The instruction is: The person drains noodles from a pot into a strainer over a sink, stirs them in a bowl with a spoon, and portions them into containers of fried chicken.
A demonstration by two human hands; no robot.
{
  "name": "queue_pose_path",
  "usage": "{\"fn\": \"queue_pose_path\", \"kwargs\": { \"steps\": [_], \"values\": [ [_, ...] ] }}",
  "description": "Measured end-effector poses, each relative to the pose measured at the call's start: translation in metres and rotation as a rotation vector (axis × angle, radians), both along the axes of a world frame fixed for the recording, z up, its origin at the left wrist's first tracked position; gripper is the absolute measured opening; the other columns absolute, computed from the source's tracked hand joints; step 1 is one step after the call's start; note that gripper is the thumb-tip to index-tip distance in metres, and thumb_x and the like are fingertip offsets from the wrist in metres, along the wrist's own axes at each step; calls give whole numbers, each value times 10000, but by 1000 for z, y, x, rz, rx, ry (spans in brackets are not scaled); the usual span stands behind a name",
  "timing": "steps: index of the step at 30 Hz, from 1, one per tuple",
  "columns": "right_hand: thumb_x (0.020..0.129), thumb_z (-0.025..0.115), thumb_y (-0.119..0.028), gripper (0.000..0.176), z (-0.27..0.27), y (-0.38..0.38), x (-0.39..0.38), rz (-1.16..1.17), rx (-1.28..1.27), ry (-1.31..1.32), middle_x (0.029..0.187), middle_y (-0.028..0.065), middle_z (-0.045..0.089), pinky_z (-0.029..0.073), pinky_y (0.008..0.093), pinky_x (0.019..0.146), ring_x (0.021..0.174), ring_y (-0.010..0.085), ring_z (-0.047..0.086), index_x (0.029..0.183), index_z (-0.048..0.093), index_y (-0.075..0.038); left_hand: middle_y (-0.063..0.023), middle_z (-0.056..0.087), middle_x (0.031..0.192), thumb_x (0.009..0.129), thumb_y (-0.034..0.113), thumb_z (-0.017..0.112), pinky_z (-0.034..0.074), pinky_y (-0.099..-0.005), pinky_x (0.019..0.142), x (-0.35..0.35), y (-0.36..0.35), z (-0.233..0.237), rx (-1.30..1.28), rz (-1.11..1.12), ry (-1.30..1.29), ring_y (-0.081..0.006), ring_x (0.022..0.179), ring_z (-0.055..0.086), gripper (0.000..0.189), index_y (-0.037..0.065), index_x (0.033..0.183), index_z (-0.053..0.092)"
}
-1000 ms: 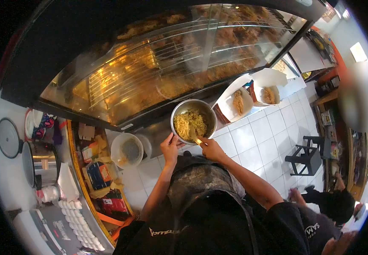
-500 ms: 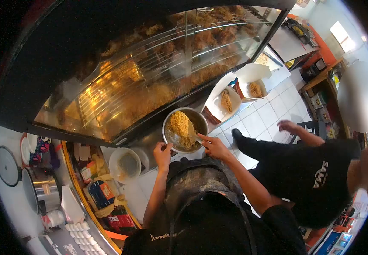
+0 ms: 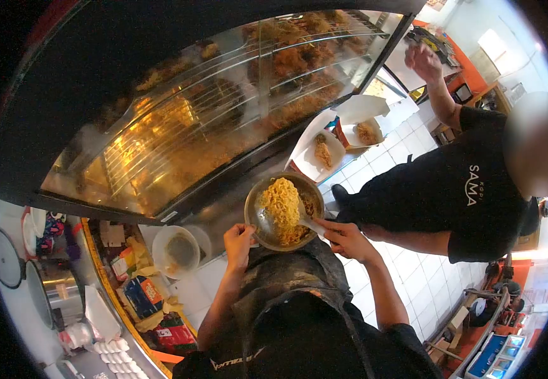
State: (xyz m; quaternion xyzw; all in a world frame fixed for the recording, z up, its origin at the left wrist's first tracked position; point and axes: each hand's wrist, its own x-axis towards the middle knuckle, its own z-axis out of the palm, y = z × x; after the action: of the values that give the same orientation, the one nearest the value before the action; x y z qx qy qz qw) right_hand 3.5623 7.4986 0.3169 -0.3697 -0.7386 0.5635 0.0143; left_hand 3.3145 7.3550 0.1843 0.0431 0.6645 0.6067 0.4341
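Observation:
A round metal bowl [image 3: 254,218] of yellow noodles [image 3: 280,203] is held close in front of my apron, with darker bits beside the noodles at its right side. At the bowl's left rim, my left hand [image 3: 240,241] is closed on the edge. From the right, my right hand [image 3: 345,240] grips the handle of a pale spatula [image 3: 312,224], whose blade touches the noodles inside the bowl.
A glass warming cabinet [image 3: 223,107] with fried food stands ahead. Two open boxes [image 3: 309,151] with fried pieces sit beyond the bowl. A co-worker [image 3: 438,196] in black stands at the right. A whitish bowl [image 3: 176,251] lies left, near a crate of packets [image 3: 144,297].
The bowl has come nearer to my body, and more of the noodles show. The co-worker has moved up in view, one arm now raised toward the far counter.

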Motion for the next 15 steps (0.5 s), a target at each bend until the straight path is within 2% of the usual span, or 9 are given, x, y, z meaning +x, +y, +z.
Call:
{"fn": "queue_pose_path", "kwargs": {
  "steps": [1,2,4,6,9,11,12,13,15],
  "values": [
    [998,499,-173,410,23,-1,-1,-102,-144,-55,591,-71,381,292,195,395,471,17,325,1408,484,-167,-35,615,776,853,78,661,482,-260,563,3,6,6,30,-33,-4,-89,667,552,106,0,795,620],
    [998,499,-173,410,45,0,1,-106,-135,-54,591,-71,381,292,195,395,471,17,325,1408,484,-167,-35,615,776,853,78,661,482,-260,563,6,13,7,38,-36,-3,-89,667,552,106,0,795,620],
    [999,482,-154,415,74,5,7,-294,-250,-103,574,-74,378,288,195,389,457,18,315,1414,472,-140,-43,628,806,863,67,651,512,-277,577,15,27,9,116,-59,-38,-108,685,579,93,2,804,620],
    [999,472,-140,419,71,20,31,-244,-137,-116,561,-75,374,279,198,386,449,16,312,1418,465,-121,-52,633,813,858,67,656,521,-279,588,21,41,14,92,-40,-75,-118,702,593,92,-1,807,622],
    [996,475,-122,431,91,40,41,-129,72,48,572,-72,361,257,199,395,453,15,297,1425,450,-90,-71,641,823,847,65,665,540,-286,612,29,57,12,71,-32,-103,-137,737,615,87,-8,819,627],
    [998,474,-124,432,92,57,46,-147,92,40,577,-71,360,249,200,395,452,16,290,1428,445,-88,-80,643,827,840,63,670,550,-291,624,33,64,12,80,-49,-86,-147,755,624,86,-12,828,630],
    [999,473,-127,434,87,67,49,-159,108,36,581,-71,359,240,200,396,451,17,284,1430,440,-85,-82,641,824,833,68,677,553,-294,627,36,65,12,82,1,-104,-149,752,621,100,-21,830,631],
    [1003,474,-142,432,82,78,48,-99,152,162,579,-71,360,236,200,388,445,15,283,1430,440,-89,-84,638,821,825,73,684,556,-298,630,38,64,12,79,54,-123,-151,749,618,116,-30,832,631],
    [1005,474,-150,430,79,93,47,-156,95,120,578,-74,360,243,197,386,442,15,287,1429,440,-90,-79,637,821,821,77,689,555,-302,628,42,63,9,82,87,-122,-149,745,614,119,-27,826,632]
  ]
}}
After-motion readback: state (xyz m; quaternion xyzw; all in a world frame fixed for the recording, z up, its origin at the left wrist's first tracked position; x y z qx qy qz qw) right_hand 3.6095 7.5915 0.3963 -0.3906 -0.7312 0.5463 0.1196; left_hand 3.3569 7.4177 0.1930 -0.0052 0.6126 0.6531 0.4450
